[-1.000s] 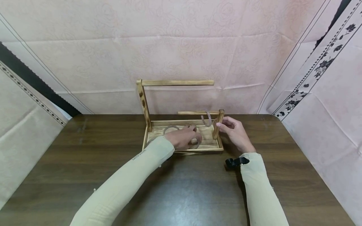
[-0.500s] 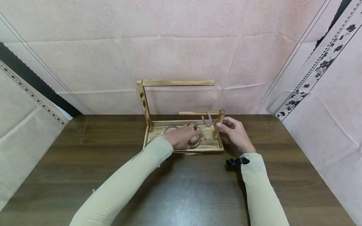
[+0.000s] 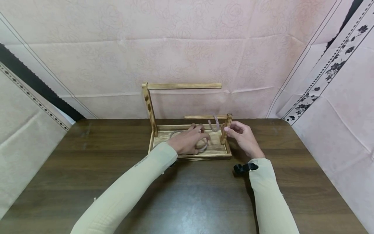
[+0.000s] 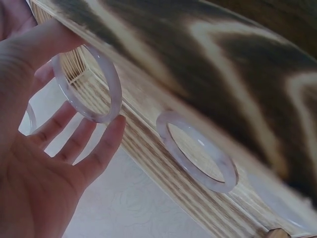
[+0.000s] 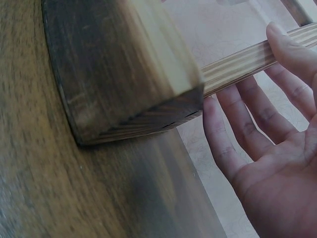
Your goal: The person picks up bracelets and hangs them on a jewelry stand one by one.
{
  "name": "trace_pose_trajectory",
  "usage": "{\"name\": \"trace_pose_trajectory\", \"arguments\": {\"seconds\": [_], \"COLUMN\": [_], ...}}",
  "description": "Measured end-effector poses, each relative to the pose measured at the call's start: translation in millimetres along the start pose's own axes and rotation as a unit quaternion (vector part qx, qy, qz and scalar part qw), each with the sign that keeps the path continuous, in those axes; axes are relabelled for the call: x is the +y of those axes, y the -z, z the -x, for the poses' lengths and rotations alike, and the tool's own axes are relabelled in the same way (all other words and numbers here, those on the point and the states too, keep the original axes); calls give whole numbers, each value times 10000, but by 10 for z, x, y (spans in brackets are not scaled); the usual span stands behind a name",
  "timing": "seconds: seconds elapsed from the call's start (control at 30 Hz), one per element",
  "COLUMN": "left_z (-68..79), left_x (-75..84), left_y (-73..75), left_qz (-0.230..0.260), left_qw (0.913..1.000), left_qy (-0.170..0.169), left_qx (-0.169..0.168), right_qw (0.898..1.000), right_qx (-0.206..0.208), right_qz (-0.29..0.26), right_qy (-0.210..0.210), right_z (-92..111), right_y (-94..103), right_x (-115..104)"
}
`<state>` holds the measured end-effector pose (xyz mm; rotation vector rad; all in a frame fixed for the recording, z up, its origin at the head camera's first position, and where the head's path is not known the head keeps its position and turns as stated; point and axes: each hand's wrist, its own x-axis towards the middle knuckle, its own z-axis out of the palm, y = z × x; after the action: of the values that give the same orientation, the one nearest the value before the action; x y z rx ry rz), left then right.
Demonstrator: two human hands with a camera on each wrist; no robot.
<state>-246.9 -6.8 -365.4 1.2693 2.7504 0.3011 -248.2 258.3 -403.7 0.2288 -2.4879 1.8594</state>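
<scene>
My left hand (image 3: 188,139) reaches into the tray of a wooden stand and pinches a pale, translucent bangle (image 4: 115,89) between thumb and fingers, tilted up on edge. Behind it in the left wrist view, a second bangle (image 4: 171,148) lies in the tray (image 3: 207,156). Off to the right, my right hand (image 3: 243,138) holds the short upright post (image 3: 226,130), thumb on the near side and fingers behind, as the right wrist view shows. One bangle (image 3: 217,122) hangs from the lower bar (image 3: 201,117) beside that post.
A taller post (image 3: 150,110) at the tray's left end carries a long upper bar (image 3: 184,86) with nothing hung on it. The stand is near the back edge of the dark wooden table (image 3: 187,198). Pale patterned cloth (image 3: 187,58) rises behind it.
My left hand has shifted slightly, and the bangle at its fingertips has tipped up from lying flatter in the tray. The right hand keeps its hold on the post.
</scene>
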Motion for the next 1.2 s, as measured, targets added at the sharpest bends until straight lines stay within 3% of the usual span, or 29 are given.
{"name": "trace_pose_trajectory", "arguments": {"seconds": [0.53,0.8,1.2], "left_z": [99,173,251], "left_x": [-4,-19,22], "left_y": [-16,-39,-36], "left_qz": [-14,-295,-464], "left_qw": [9990,9952,9918], "left_qy": [116,-109,-135], "left_qx": [436,923,1179], "right_qw": [10000,10000,10000], "right_qx": [-13,-25,36], "right_qz": [-37,-24,-63], "right_qy": [20,36,31], "right_z": [-5,-5,0], "right_y": [4,4,-1], "right_x": [3,5,4]}}
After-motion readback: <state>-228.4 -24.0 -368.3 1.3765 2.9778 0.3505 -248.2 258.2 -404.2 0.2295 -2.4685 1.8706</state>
